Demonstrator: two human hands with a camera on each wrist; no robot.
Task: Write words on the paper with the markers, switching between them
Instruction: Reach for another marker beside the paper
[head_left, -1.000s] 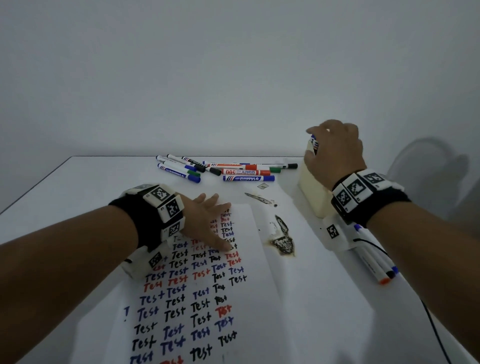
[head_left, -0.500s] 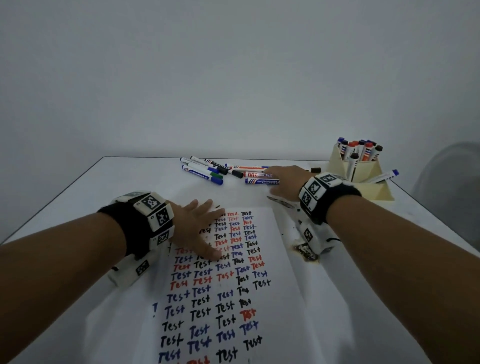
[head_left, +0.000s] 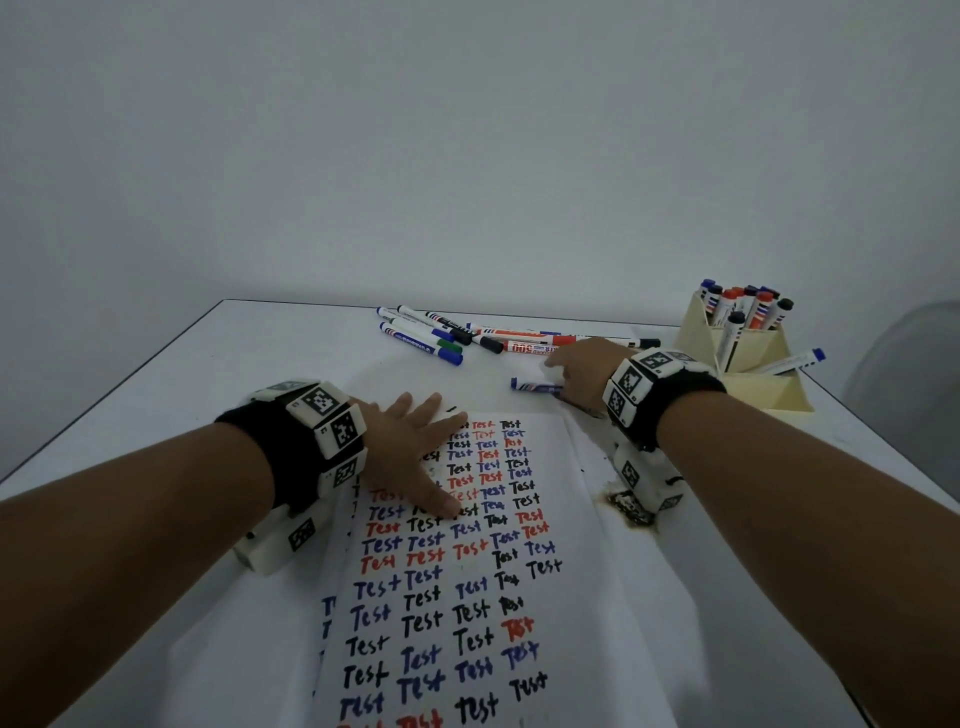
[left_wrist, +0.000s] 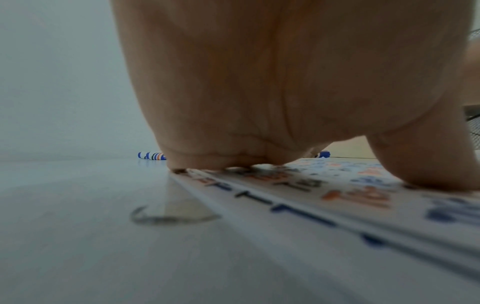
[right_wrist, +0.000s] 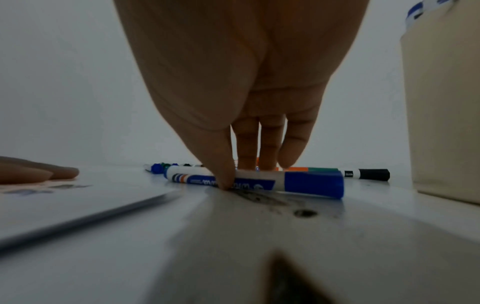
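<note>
The paper lies in the middle of the table, filled with rows of "Test" in black, blue and red. My left hand rests flat on its upper left part, fingers spread and straight; the left wrist view shows the palm pressing the paper's edge. Beyond the paper's top right corner, my right hand pinches a capped blue marker lying on the table. In the right wrist view my thumb is in front of the blue marker and my fingers are behind it.
Several loose markers lie at the table's far middle. A beige holder with several upright markers stands at the far right, one marker sticking out sideways. A dark scorched stain marks the table beside the paper. The table's left edge runs diagonally.
My right hand left the holder at the right, came down to the loose markers and now pinches the blue marker. The left hand has stayed flat on the paper.
</note>
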